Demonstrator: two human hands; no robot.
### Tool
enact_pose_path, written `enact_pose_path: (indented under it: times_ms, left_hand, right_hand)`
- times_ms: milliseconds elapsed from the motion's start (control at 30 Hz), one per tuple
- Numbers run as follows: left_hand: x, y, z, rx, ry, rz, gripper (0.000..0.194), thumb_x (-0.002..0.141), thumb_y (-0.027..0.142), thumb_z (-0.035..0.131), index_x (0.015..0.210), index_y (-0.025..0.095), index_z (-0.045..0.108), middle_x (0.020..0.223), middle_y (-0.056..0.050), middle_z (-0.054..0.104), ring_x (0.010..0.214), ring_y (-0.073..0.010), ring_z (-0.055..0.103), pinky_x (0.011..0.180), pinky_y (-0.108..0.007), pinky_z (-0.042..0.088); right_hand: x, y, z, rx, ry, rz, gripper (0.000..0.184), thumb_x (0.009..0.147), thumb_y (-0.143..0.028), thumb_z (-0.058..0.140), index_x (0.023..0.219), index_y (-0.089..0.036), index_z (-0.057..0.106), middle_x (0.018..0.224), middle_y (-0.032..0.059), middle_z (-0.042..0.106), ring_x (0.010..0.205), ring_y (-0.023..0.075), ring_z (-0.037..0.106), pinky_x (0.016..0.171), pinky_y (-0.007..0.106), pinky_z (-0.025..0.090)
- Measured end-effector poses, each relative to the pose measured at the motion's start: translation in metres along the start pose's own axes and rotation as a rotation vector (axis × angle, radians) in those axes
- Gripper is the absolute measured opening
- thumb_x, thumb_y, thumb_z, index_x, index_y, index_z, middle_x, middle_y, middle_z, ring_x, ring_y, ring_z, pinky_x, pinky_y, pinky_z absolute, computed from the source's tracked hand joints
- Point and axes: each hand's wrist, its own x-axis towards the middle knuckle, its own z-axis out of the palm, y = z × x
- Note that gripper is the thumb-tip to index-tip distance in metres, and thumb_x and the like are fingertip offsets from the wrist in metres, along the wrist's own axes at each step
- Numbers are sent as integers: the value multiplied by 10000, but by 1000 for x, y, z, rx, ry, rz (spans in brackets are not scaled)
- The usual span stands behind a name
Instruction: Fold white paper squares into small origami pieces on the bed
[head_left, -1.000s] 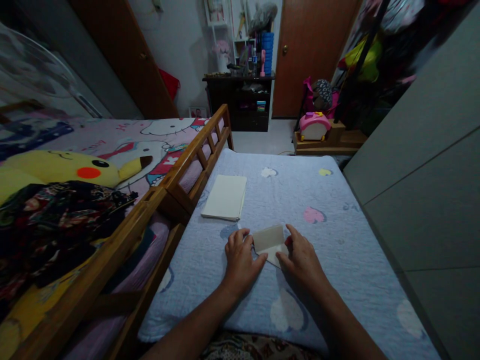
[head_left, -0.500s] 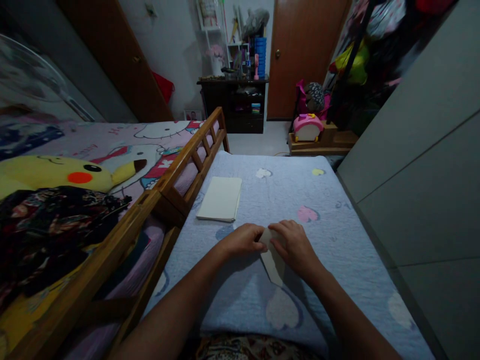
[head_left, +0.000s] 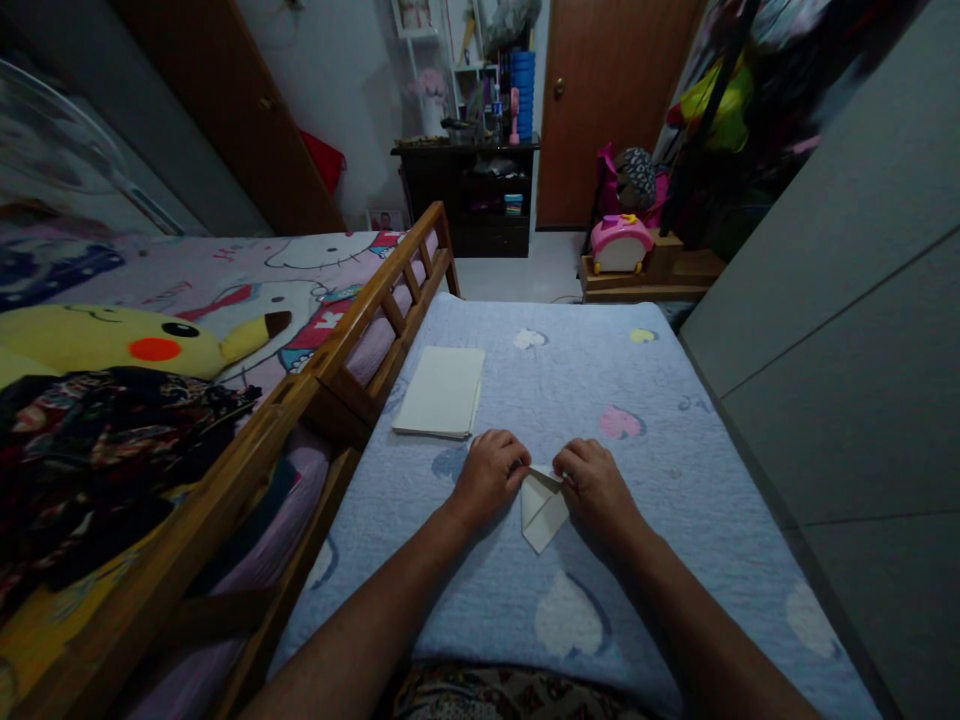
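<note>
A small piece of folded white paper (head_left: 544, 510) lies on the blue heart-patterned bedspread (head_left: 517, 600), its pointed end toward me. At its upper left corner, my left hand (head_left: 491, 468) pinches the edge between thumb and fingers. My right hand (head_left: 595, 485) grips the upper right edge in the same way, with its fingers curled. Fold lines and a shaded flap show on the paper between the hands. Beyond my left hand rests a stack of white paper sheets (head_left: 441, 392), apart from both hands.
A wooden bed rail (head_left: 375, 325) runs along the left side. Behind it lie a yellow plush toy (head_left: 105, 335) and dark patterned cloth (head_left: 97, 430). A pale cabinet (head_left: 840, 350) borders the right. A dark cabinet (head_left: 457, 200) and pink toy case (head_left: 621, 245) stand beyond the bed.
The paper has been turned and flattened, so its folded face now shows. My hands have moved apart to its two upper corners. The view has shifted slightly.
</note>
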Motion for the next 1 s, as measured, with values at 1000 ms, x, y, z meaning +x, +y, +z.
enact_pose_path:
  times_ms: [1000]
  left_hand:
    - [-32, 8, 5, 384, 37, 294, 165, 949, 224, 572, 1082, 177, 657, 1006, -56, 674, 966, -233, 546, 862, -377, 464]
  right_hand:
    - [38, 7, 5, 13, -177, 75, 173, 832, -121, 613, 962, -195, 700, 927, 53, 653, 893, 199, 539, 779, 290, 351]
